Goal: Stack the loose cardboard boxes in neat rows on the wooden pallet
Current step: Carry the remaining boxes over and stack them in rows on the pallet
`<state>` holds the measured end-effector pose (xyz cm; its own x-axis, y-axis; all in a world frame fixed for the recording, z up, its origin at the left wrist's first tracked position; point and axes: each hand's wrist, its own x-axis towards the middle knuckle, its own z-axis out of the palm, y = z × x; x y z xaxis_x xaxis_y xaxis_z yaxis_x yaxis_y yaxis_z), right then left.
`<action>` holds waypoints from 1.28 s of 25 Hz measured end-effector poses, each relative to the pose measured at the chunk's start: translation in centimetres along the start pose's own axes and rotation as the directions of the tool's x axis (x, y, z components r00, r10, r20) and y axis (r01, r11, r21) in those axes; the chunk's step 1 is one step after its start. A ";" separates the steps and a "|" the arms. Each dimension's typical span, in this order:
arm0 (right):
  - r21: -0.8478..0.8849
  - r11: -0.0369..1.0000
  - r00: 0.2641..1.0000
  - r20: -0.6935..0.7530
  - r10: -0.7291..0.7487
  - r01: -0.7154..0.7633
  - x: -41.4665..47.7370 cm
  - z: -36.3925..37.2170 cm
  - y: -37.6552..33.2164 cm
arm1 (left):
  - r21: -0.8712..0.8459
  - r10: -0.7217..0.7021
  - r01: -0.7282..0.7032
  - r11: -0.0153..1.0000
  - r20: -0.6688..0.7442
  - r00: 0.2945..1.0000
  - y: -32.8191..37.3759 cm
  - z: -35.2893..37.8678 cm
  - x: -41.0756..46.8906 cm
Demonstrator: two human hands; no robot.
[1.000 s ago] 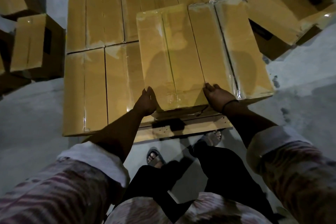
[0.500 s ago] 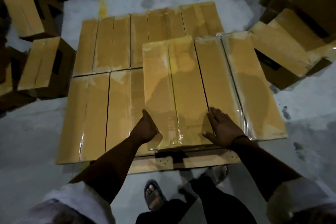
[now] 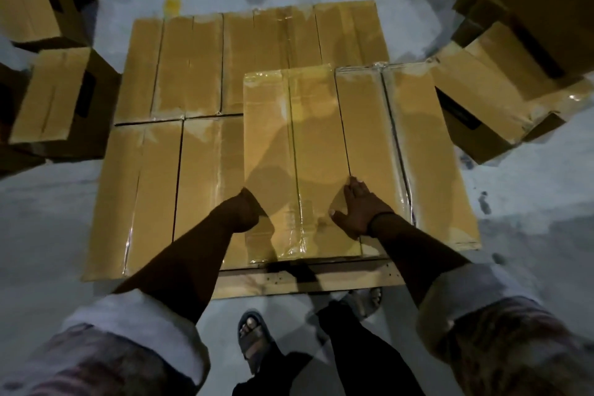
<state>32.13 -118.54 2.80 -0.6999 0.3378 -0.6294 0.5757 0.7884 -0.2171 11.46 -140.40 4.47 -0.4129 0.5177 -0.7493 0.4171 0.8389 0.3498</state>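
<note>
Left grip (image 3: 239,214) is pressed against the left side wall of the upper box (image 3: 289,154). Its fingers are hidden, so we cannot tell if they are curled or flat. That box lies on the bottom layer (image 3: 193,74), over the near-right part of the wooden pallet (image 3: 305,280), with its near end close to the pallet's front board. Right grip (image 3: 360,212) is spread flat on the box top, fingertips at the seam with the neighbour box (image 3: 414,154), which touches it. Loose boxes (image 3: 482,100) wait on the floor right of the pallet.

We judge the step to be squaring this box. We would push sideways evenly to close the seam, then match its near end to the neighbour's, without shifting the layer beneath.

A second ago both grips were at the box's near corners. Now they sit farther along it, and the right one has flattened on top.
</note>
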 end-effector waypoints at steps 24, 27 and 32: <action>-0.030 0.998 0.982 -0.181 -0.053 0.048 -19.5 1.1 -18.7 | 0.074 0.180 -0.164 0.984 -0.366 0.913 -5.2 3.1 -24.6; -0.047 0.988 0.964 -0.219 -0.151 0.144 -19.6 -0.9 -21.1 | 0.052 0.156 -0.149 0.988 -0.467 0.870 -5.7 2.2 -26.4; -0.063 0.937 0.889 -0.300 -0.347 0.344 -19.8 -4.8 -24.7 | -0.101 -0.008 -0.070 0.992 -0.617 0.787 -7.1 1.0 -30.8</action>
<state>29.74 -142.21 24.22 -0.9485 0.1811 -0.2599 0.2716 0.8874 -0.3726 22.02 -162.52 24.50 -0.8278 0.5047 -0.2451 0.3607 0.8133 0.4566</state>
